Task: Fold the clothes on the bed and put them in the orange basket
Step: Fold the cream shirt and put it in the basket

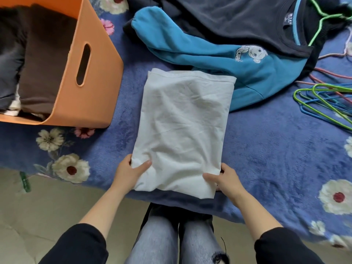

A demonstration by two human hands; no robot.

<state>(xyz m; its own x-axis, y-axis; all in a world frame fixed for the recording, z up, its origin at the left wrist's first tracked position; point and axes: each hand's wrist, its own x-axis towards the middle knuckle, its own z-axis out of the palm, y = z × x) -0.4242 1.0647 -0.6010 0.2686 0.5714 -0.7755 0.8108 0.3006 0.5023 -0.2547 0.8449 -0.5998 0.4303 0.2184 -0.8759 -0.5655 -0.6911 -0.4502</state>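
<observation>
My left hand (127, 173) and right hand (225, 181) pinch the near corners of the folded white shirt (182, 130). It lies on the bed (276, 149) beside the orange basket (95, 77).

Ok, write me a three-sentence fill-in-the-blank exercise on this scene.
1. The left hand and right hand hold the ____ garment by its near corners.
2. The ____ basket stands left of it.
3. The hangers lie to its ____.
Missing words: white; orange; right.
</observation>
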